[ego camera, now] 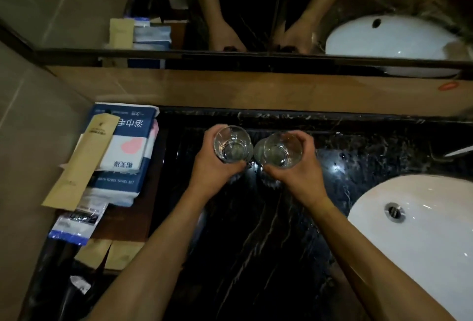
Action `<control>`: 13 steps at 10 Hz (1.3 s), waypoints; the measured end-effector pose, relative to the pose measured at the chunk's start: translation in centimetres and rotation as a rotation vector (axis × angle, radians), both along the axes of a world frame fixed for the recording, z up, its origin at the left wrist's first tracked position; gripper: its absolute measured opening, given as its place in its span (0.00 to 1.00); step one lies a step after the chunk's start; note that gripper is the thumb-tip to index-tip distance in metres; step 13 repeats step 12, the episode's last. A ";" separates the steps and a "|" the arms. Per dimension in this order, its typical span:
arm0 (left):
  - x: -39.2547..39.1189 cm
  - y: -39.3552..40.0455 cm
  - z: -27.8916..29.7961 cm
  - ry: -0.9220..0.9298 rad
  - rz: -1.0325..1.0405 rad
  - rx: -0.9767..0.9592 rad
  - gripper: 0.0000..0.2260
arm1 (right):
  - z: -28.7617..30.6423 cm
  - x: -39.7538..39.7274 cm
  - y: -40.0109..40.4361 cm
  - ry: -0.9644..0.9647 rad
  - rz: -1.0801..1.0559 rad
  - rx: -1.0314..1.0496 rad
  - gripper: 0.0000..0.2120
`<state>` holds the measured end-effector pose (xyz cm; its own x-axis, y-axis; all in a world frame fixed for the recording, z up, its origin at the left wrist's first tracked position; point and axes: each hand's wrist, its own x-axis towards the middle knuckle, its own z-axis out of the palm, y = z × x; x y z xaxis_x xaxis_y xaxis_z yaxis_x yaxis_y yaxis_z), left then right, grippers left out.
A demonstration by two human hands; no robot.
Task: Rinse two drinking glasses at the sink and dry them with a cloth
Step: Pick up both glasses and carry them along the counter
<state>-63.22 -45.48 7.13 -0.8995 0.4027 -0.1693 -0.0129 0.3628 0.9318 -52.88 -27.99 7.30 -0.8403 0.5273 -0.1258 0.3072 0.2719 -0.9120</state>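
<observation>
Two clear drinking glasses stand upright side by side near the back of the black marble counter [256, 231]. My left hand [212, 172] is wrapped around the left glass [231, 145]. My right hand [297, 175] grips the right glass [280, 152]. The glasses nearly touch each other. The white sink basin [422, 231] with its metal drain [395, 212] lies at the lower right, well apart from both glasses. No cloth is out of its wrapping in this view.
A blue and white packaged towel set [125, 152] lies at the left with a tan paper sleeve [84, 162] across it and a small plastic packet [76, 223] below. A faucet tip [458, 152] pokes in at the right. A mirror [230, 6] runs along the back.
</observation>
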 end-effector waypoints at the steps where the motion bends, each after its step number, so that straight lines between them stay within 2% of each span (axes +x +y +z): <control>1: -1.3 0.6 -0.4 -0.011 -0.041 -0.013 0.38 | -0.7 -1.3 0.4 -0.008 -0.023 -0.006 0.39; 3: -3.0 1.4 -1.8 -0.044 -0.097 -0.054 0.40 | -2.0 -2.6 0.9 -0.026 -0.038 -0.062 0.39; 6: -2.9 1.3 -3.6 -0.030 -0.094 -0.070 0.38 | -3.2 -2.7 0.7 -0.087 -0.037 -0.054 0.37; 10: -3.1 1.2 -4.4 -0.078 -0.111 -0.071 0.39 | -3.2 -2.7 1.2 -0.173 0.010 -0.030 0.38; 11: -2.9 1.1 -4.0 -0.100 -0.124 -0.067 0.44 | -3.0 -2.6 1.3 -0.192 0.041 -0.015 0.49; 12: -2.4 0.0 -3.7 -0.144 -0.071 -0.028 0.53 | -2.3 -1.6 1.1 -0.172 0.010 0.046 0.58; 13: -2.4 0.0 -3.7 -0.144 -0.071 -0.028 0.53 | -2.3 -1.6 1.1 -0.172 0.010 0.046 0.58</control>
